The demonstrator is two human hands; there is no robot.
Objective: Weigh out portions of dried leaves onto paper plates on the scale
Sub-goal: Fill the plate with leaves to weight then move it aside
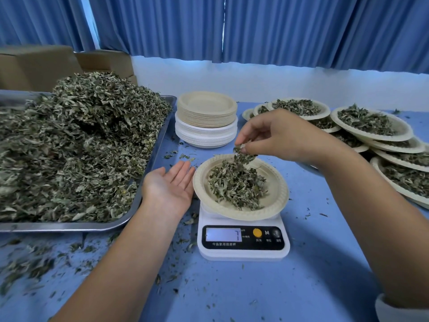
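Dried leaves (236, 184) on plate (276, 194), right hand (278, 138) pinching some, scale (243, 240) reading perhaps 7

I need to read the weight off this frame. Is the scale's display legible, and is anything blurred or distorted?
Head view: the scale display is washed out by its backlight, digits unreadable; loose leaves at the table's lower left are smeared by blur; wide-angle distortion bends the tray edge; the plate of leaves is sharp.

Blue curtains (278, 26) behind; cardboard boxes (39, 66) far left.
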